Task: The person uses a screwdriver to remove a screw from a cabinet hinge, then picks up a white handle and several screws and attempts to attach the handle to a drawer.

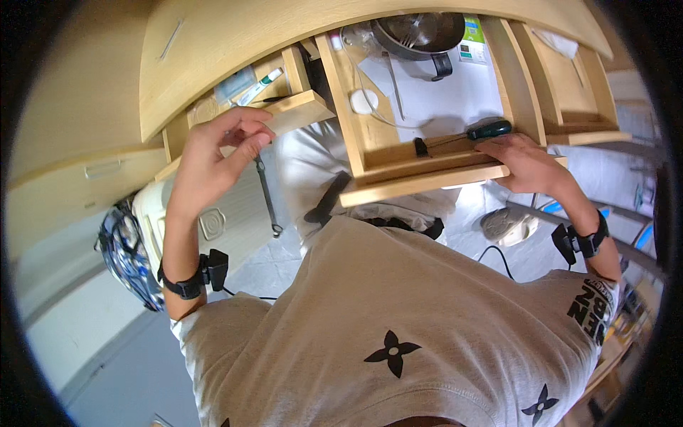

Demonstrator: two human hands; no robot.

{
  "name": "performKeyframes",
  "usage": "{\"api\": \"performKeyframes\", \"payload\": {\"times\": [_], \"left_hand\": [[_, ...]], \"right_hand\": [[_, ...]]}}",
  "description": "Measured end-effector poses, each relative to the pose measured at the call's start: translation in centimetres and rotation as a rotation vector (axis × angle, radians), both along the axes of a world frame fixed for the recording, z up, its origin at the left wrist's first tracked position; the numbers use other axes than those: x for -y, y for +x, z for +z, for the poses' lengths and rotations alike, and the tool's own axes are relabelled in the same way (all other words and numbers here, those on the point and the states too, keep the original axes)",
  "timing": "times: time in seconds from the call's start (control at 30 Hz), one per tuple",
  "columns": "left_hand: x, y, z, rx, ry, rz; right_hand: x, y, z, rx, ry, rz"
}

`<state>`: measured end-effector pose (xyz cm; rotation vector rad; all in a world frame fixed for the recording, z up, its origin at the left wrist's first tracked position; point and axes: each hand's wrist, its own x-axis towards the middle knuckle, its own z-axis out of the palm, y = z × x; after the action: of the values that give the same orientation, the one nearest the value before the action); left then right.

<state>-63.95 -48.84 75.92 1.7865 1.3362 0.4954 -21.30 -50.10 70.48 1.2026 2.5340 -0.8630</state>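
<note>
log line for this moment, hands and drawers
left hand: at small open drawer, holding nothing visible | right hand: on middle drawer front, fingers at green-handled screwdriver

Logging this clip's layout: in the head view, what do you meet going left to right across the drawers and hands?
Left hand → small left drawer → white round disc → pan → green-handled screwdriver → right hand → right drawer.
</note>
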Motion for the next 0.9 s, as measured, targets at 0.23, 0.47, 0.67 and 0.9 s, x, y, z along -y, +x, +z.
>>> {"api": "performKeyframes", "payload": {"times": [0.23,0.47,0.67,0.9], "left_hand": [[-4.9,-1.3,-2.0,-0.138,0.124,-0.162],[-3.1,9.4,-7.2,0.172,-0.115,-0.729],[-8.0,18.6,-12.3,0.058,-0.552,-0.97],[-11.4,31.4,-16.6,-0.003,-0.606,-0.848]], "right_hand": [[3.3,-0.6,-1.6,0.099,-0.027,-0.178],[2.3,-0.2,-4.0,0.093,0.099,-0.194],[2.0,1.5,-1.4,-0.147,0.285,-0.271],[5.7,6.8,-4.9,-0.598,0.229,-1.571]]}}
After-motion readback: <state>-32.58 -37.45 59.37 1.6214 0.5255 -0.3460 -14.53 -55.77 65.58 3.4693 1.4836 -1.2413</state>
